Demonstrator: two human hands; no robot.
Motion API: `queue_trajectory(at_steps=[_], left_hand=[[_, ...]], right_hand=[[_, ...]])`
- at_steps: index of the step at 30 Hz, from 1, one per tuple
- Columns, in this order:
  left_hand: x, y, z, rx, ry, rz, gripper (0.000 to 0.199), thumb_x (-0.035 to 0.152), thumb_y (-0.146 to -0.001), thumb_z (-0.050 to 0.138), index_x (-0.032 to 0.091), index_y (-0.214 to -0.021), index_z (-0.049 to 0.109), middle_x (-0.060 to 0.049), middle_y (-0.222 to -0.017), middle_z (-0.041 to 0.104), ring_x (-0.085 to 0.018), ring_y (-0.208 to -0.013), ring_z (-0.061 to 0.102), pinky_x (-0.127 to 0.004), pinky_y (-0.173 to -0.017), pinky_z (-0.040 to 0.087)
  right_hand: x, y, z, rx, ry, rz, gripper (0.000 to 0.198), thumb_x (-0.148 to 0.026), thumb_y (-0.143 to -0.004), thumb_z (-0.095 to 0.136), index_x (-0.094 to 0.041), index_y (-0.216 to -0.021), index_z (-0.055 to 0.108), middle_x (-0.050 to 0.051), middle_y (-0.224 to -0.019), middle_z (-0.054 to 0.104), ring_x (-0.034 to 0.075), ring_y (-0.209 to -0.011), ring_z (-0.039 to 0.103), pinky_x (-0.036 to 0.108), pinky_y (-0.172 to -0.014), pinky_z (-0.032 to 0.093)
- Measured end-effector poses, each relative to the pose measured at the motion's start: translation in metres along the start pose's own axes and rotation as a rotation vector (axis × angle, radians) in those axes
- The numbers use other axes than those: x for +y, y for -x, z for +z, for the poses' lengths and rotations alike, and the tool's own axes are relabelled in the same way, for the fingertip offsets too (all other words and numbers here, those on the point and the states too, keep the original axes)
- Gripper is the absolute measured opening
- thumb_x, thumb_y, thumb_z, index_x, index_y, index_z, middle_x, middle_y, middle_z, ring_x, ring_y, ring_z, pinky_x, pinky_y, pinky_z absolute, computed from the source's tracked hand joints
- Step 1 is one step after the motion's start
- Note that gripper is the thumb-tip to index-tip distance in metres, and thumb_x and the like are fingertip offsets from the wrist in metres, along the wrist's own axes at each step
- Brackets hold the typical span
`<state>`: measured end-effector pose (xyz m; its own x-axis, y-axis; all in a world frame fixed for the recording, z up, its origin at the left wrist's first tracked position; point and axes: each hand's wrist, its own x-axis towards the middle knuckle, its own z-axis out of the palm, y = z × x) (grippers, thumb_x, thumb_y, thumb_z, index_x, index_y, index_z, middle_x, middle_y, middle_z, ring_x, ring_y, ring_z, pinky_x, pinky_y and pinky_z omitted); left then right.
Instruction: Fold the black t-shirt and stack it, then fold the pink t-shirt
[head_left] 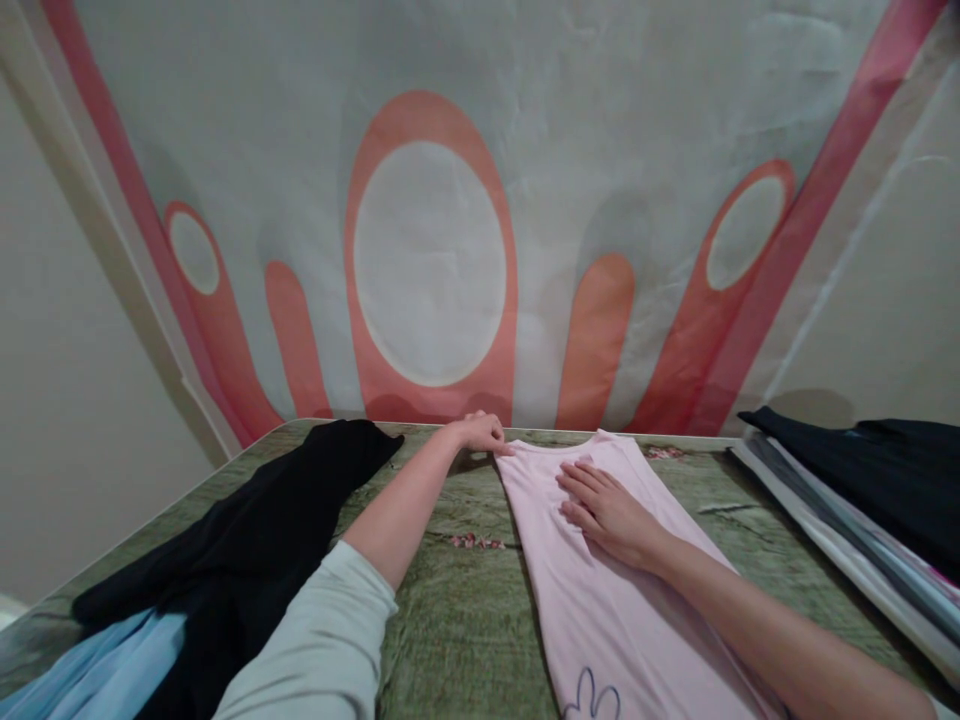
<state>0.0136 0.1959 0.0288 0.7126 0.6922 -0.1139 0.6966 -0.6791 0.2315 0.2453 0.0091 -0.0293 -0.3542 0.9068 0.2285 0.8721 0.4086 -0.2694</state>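
A pale pink shirt (pixel 555 560), folded into a long narrow strip, lies on the table with its neckline toward the far edge. Part of a dark outline drawing shows on it at the bottom of the view. My left hand (pixel 480 433) is closed at the shirt's far left corner, pinching the fabric there. Flat on the upper part of the shirt rests my right hand (pixel 607 510), fingers stretched out and slightly apart. The near end of the shirt runs out of view, partly under my right forearm.
A black garment (pixel 277 540) lies loosely at the left, beside a light blue cloth (pixel 112 670). At the right stands a stack of folded clothes (pixel 870 530), black on top. Behind the green wood-patterned table (pixel 450 620) hangs a grey-and-orange printed backdrop (pixel 431 260).
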Motion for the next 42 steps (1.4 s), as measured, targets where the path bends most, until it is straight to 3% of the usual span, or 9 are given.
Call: queue_trajectory(at_steps=[4, 8, 11, 14, 17, 20, 26, 35, 42], left_hand=[[-0.005, 0.008, 0.015, 0.137, 0.068, -0.012, 0.035, 0.059, -0.065, 0.064, 0.025, -0.067, 0.071, 0.001, -0.098, 0.064, -0.020, -0.093, 0.055, -0.027, -0.087, 0.037], [-0.013, 0.013, 0.033, 0.259, 0.156, -0.004, 0.032, 0.057, -0.071, 0.060, 0.028, -0.074, 0.071, 0.001, -0.112, 0.058, -0.021, -0.107, 0.048, -0.031, -0.095, 0.034], [-0.016, 0.013, 0.041, 0.269, 0.180, 0.028, 0.029, 0.053, -0.076, 0.057, 0.028, -0.079, 0.071, 0.000, -0.115, 0.057, -0.020, -0.111, 0.046, -0.031, -0.099, 0.031], [-0.016, 0.011, 0.045, 0.288, 0.192, 0.026, 0.027, 0.052, -0.076, 0.058, 0.027, -0.079, 0.070, 0.000, -0.116, 0.056, -0.020, -0.113, 0.044, -0.032, -0.101, 0.029], [-0.015, 0.008, 0.048, 0.320, 0.186, 0.014, 0.028, 0.052, -0.075, 0.059, 0.025, -0.075, 0.069, -0.001, -0.115, 0.056, -0.022, -0.113, 0.044, -0.034, -0.101, 0.028], [-0.014, 0.006, 0.049, 0.346, 0.169, 0.016, 0.028, 0.050, -0.076, 0.059, 0.024, -0.072, 0.069, -0.002, -0.114, 0.056, -0.022, -0.112, 0.043, -0.034, -0.101, 0.028], [-0.013, 0.001, 0.051, 0.415, 0.122, 0.002, 0.025, 0.046, -0.077, 0.058, 0.024, -0.075, 0.070, -0.002, -0.116, 0.057, -0.021, -0.113, 0.043, -0.034, -0.102, 0.027], [-0.013, -0.005, 0.055, 0.395, 0.132, -0.065, 0.030, 0.045, -0.081, 0.051, 0.022, -0.079, 0.070, -0.003, -0.115, 0.058, -0.021, -0.111, 0.046, -0.033, -0.099, 0.030], [-0.011, -0.006, 0.058, 0.421, 0.112, -0.072, 0.023, 0.038, -0.082, 0.053, 0.020, -0.080, 0.068, -0.005, -0.119, 0.054, -0.021, -0.116, 0.041, -0.034, -0.102, 0.026]], right_hand=[[-0.004, 0.001, -0.003, 0.084, -0.031, -0.019, 0.047, -0.043, -0.090, 0.036, -0.018, -0.127, 0.051, 0.010, -0.137, 0.043, 0.026, -0.129, 0.031, 0.044, -0.104, 0.026], [-0.015, 0.002, -0.016, 0.165, -0.081, -0.007, 0.032, -0.039, -0.085, 0.046, -0.020, -0.105, 0.062, 0.011, -0.116, 0.057, 0.025, -0.110, 0.049, 0.041, -0.093, 0.036], [-0.028, 0.006, -0.038, 0.061, -0.119, 0.029, 0.024, -0.036, -0.083, 0.050, -0.019, -0.094, 0.064, 0.009, -0.094, 0.063, 0.021, -0.087, 0.056, 0.033, -0.078, 0.042], [-0.039, 0.015, -0.065, -0.135, -0.213, 0.088, 0.026, -0.031, -0.080, 0.052, -0.020, -0.103, 0.061, 0.005, -0.082, 0.064, 0.017, -0.072, 0.057, 0.027, -0.064, 0.041], [-0.045, 0.027, -0.080, -0.292, -0.329, 0.129, 0.032, -0.027, -0.080, 0.051, -0.020, -0.110, 0.057, 0.003, -0.080, 0.065, 0.015, -0.068, 0.057, 0.024, -0.059, 0.039], [-0.049, 0.042, -0.070, -0.319, -0.386, 0.190, 0.037, -0.023, -0.078, 0.052, -0.019, -0.115, 0.054, 0.002, -0.079, 0.064, 0.014, -0.067, 0.056, 0.023, -0.058, 0.038], [-0.067, 0.071, -0.029, -0.161, -0.504, 0.254, 0.048, -0.021, -0.079, 0.050, -0.018, -0.126, 0.040, -0.002, -0.073, 0.056, 0.012, -0.061, 0.051, 0.023, -0.057, 0.036], [-0.084, 0.084, -0.049, -0.279, -0.616, 0.054, 0.031, -0.033, -0.085, 0.049, -0.020, -0.110, 0.061, 0.002, -0.077, 0.060, 0.013, -0.065, 0.050, 0.023, -0.060, 0.040], [-0.086, 0.086, -0.049, -0.388, -0.744, 0.015, 0.027, -0.032, -0.084, 0.050, -0.020, -0.101, 0.067, 0.003, -0.077, 0.065, 0.014, -0.069, 0.055, 0.023, -0.063, 0.044]])
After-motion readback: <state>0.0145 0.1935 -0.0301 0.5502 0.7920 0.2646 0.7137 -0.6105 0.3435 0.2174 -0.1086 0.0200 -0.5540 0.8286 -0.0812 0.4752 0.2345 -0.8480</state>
